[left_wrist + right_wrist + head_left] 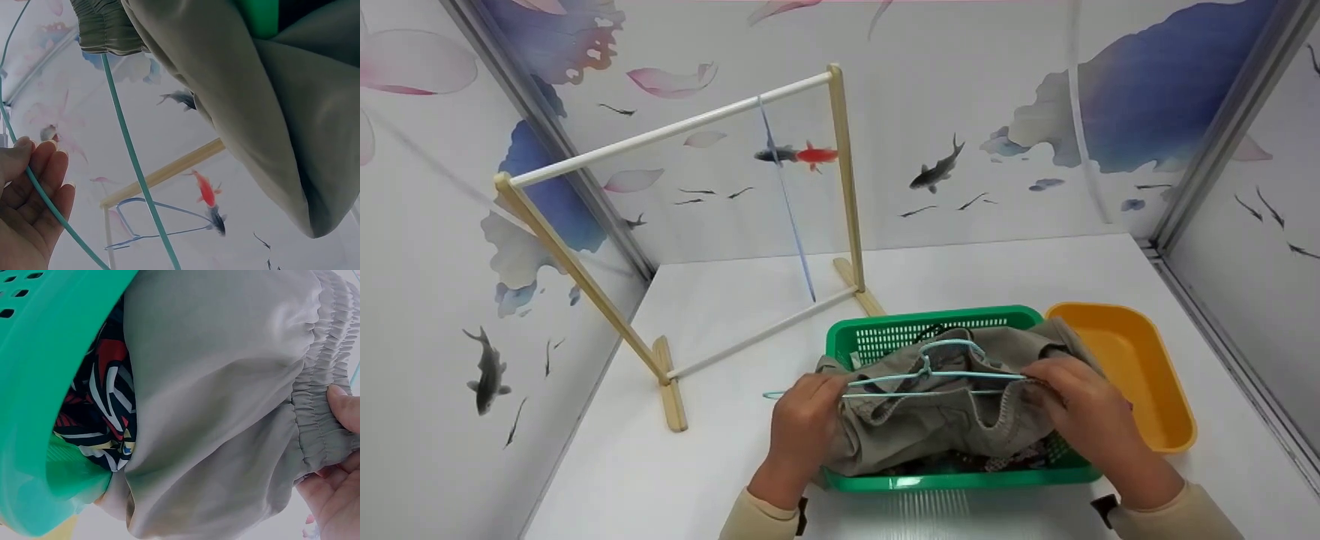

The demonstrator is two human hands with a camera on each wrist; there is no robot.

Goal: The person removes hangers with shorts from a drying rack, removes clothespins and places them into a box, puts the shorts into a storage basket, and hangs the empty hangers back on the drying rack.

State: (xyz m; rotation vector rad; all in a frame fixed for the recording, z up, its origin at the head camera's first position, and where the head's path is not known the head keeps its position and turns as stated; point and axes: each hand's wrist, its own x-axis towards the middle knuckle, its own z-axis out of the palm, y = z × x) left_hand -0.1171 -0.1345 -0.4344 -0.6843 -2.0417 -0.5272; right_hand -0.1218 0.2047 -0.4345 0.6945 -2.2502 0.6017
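Observation:
Grey-khaki elastic-waist pants lie bunched over the green basket. A teal wire hanger runs across their waist opening, its hook at the far side. My left hand pinches the hanger near its left end, which sticks out past the cloth. In the left wrist view, the thumb and fingers meet around the wire, apart from the gathered waistband. On the other side, my right hand grips the waistband by the hanger's right end. The right wrist view shows the thumb pressed on the gathered elastic.
A wooden rack with a white top rail stands at the back left. One blue hanger hangs from that rail. Dark patterned cloth lies in the basket. To the basket's right sits a yellow tray. Walls enclose the table.

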